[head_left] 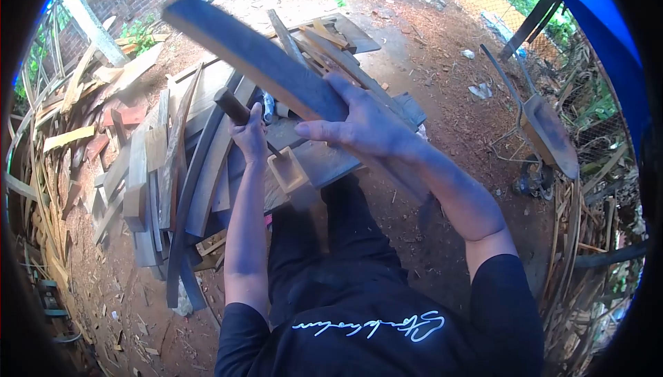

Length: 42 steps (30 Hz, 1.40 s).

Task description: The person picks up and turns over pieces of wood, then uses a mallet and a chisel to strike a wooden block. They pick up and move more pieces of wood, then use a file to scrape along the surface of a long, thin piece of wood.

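Note:
My left hand [251, 134] is closed around the dark wooden handle of a chisel [232, 105]. Its thin shank emerges below the fist and slants toward a small pale wooden block [287, 171] with a hollow cut in it. Whether the tip touches the block is hard to see. My right hand [359, 118] grips a long, thick wooden beam [242, 52], raised and tilted, its far end up at the left and its near end passing under my forearm. The block rests at the near edge of a wooden work surface [335, 163].
Long dark boards [200, 163] are heaped left of the work surface, with more planks [338, 45] behind it. A wheelbarrow [545, 128] stands at the right. Scrap wood [69, 139] lies at the far left, and a blue sheet [587, 4] hangs at upper right.

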Available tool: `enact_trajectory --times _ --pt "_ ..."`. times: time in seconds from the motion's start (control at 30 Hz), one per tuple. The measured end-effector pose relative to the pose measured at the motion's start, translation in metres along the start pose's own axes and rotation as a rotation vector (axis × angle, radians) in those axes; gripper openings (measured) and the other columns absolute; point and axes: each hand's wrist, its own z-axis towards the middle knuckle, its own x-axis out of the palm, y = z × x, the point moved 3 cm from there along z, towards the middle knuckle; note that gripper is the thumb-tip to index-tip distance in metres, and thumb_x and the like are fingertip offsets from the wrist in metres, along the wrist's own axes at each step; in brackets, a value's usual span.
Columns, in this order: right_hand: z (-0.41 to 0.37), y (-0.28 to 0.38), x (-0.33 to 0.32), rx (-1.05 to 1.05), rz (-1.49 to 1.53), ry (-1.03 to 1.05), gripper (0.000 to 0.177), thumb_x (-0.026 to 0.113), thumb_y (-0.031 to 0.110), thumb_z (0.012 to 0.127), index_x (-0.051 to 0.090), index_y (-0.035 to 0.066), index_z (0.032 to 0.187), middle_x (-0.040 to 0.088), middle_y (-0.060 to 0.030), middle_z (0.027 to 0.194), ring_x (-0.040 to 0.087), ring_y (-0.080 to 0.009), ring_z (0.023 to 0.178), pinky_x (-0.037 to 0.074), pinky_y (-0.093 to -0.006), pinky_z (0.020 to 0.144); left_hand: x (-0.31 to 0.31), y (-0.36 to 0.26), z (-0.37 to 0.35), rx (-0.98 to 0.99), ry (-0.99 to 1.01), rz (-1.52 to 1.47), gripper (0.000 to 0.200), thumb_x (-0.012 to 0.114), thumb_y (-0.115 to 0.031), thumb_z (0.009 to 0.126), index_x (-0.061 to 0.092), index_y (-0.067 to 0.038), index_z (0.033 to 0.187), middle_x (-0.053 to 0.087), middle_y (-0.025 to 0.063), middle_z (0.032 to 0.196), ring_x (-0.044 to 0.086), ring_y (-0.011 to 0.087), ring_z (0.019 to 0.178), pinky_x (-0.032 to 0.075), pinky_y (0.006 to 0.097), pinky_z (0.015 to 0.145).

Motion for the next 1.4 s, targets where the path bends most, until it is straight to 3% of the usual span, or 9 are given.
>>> enact_trajectory --times 0.13,0.4,0.53,0.67,0.8,1.0,1.13,1.27,1.4 --pt "0.018 -0.055 0.018 0.077 -0.297 0.101 0.099 0.076 0.058 0.069 0.038 -0.001 0.139 0.058 -0.0233 0.122 0.056 -0.0330 0.116 0.043 -0.0387 0.097 0.005 0.001 0.000 0.105 0.036 0.069 0.022 0.070 -0.009 0.084 0.048 -0.010 0.079 0.048 -0.0036 0.060 0.046 0.0031 0.046 0.037 0.0189 0.041" --pt "0.004 -0.005 0.005 -0.062 -0.043 -0.042 0.094 0.077 0.057 0.070 0.042 -0.003 0.134 0.059 -0.0213 0.114 0.060 -0.0296 0.106 0.046 -0.0370 0.094 0.008 0.000 -0.004 0.108 0.014 0.093 0.021 0.069 -0.008 0.084 0.048 -0.010 0.080 0.048 -0.0037 0.061 0.045 0.0030 0.046 0.037 0.0194 0.042" --pt "0.015 -0.060 0.011 0.107 -0.336 0.054 0.096 0.075 0.060 0.070 0.042 -0.006 0.131 0.060 -0.0275 0.116 0.060 -0.0333 0.111 0.045 -0.0391 0.098 -0.002 0.009 0.003 0.087 0.048 0.060 0.021 0.068 -0.008 0.084 0.047 -0.010 0.080 0.048 -0.0033 0.061 0.045 0.0036 0.045 0.036 0.0197 0.040" --pt "0.001 -0.017 -0.005 0.089 -0.075 0.080 0.102 0.075 0.060 0.069 0.037 -0.007 0.137 0.058 -0.0273 0.121 0.058 -0.0343 0.114 0.044 -0.0388 0.100 -0.001 0.000 -0.002 0.007 0.029 0.041 0.023 0.069 -0.009 0.084 0.047 -0.010 0.080 0.048 -0.0036 0.061 0.045 0.0034 0.045 0.035 0.0196 0.039" --pt "0.003 -0.045 0.013 -0.013 -0.120 0.034 0.094 0.076 0.056 0.071 0.044 -0.006 0.133 0.054 -0.0265 0.126 0.057 -0.0290 0.113 0.044 -0.0351 0.096 0.007 0.005 -0.002 0.076 0.055 0.074 0.022 0.070 -0.009 0.083 0.048 -0.010 0.079 0.047 -0.0034 0.058 0.044 0.0037 0.043 0.035 0.0193 0.039" --pt "-0.006 -0.014 -0.012 0.167 -0.211 0.131 0.096 0.076 0.057 0.071 0.042 -0.003 0.137 0.052 -0.0272 0.129 0.056 -0.0315 0.115 0.044 -0.0367 0.097 -0.003 0.004 -0.001 0.002 0.009 0.034 0.022 0.070 -0.008 0.082 0.049 -0.010 0.080 0.048 -0.0030 0.058 0.045 0.0042 0.043 0.037 0.0198 0.039" --pt "0.005 -0.039 0.009 -0.027 -0.080 -0.025 0.087 0.075 0.058 0.071 0.047 -0.002 0.129 0.057 -0.0204 0.124 0.057 -0.0274 0.114 0.044 -0.0372 0.097 0.002 0.005 -0.001 0.006 0.023 0.063 0.021 0.069 -0.008 0.083 0.048 -0.010 0.080 0.050 -0.0021 0.062 0.047 0.0041 0.045 0.038 0.0198 0.040" --pt "0.004 -0.017 -0.008 0.172 -0.412 0.159 0.087 0.076 0.058 0.070 0.048 -0.001 0.127 0.060 -0.0191 0.115 0.059 -0.0259 0.108 0.044 -0.0365 0.095 0.002 0.006 0.001 0.046 0.045 0.049 0.020 0.068 -0.006 0.082 0.048 -0.010 0.080 0.050 -0.0025 0.063 0.046 0.0042 0.046 0.037 0.0196 0.040" --pt "-0.003 -0.023 0.006 0.041 -0.161 0.053 0.088 0.076 0.058 0.069 0.048 -0.001 0.128 0.060 -0.0214 0.112 0.060 -0.0278 0.105 0.045 -0.0368 0.094 0.001 0.008 -0.004 0.027 0.062 0.039 0.017 0.065 -0.003 0.082 0.050 -0.010 0.082 0.050 -0.0026 0.064 0.046 0.0045 0.045 0.036 0.0199 0.040"
